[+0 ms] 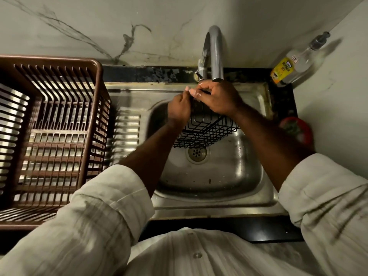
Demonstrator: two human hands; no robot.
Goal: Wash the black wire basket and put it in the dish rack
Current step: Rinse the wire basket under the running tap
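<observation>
The black wire basket [207, 132] is held up over the sink [219, 182], tilted, with its lower edge hanging just above the drain [197, 154]. Its upper edge is gripped by both hands right beneath the spout of the faucet [216, 52]. The left hand [179, 111] is curled round the wire on the left side. The right hand [217, 98] is closed over the top from the right, its fingertips glistening wet. Whether water is running cannot be told. The brown dish rack [53, 136] is seen standing left of the basin, apart from the basket. A dishwash gel bottle [292, 64] is set at the back right corner of the bench [258, 230]. A blurred red round object [296, 130] is seen by the sink's right rim.
</observation>
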